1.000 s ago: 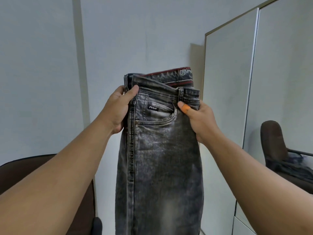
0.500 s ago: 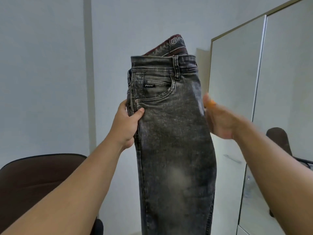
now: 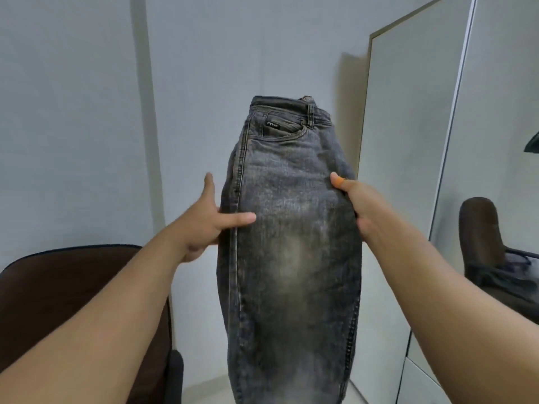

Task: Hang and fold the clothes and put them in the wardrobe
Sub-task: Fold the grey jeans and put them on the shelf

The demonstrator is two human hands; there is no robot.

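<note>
A pair of faded grey-black jeans (image 3: 288, 258), folded lengthwise, stands upright in front of me with the waistband on top and the legs dropping out of frame. My right hand (image 3: 361, 211) grips the jeans' right edge at thigh height; its thumb, wrapped in orange tape, lies on the front and the fingers are hidden behind the cloth. My left hand (image 3: 204, 225) is at the left seam with its thumb straight across the front and a finger pointing up beside the seam. The wardrobe (image 3: 408, 141) stands just right of the jeans.
A dark brown chair (image 3: 73, 287) sits at the lower left, under my left arm. The wardrobe's mirrored door (image 3: 495, 141) at the far right reflects a chair with dark clothes on it. A plain grey wall is behind the jeans.
Both hands have slid down from the waistband to thigh height. My right hand, open half a second ago, now grips the right edge. My left hand has loosened from its grip on the left seam.
</note>
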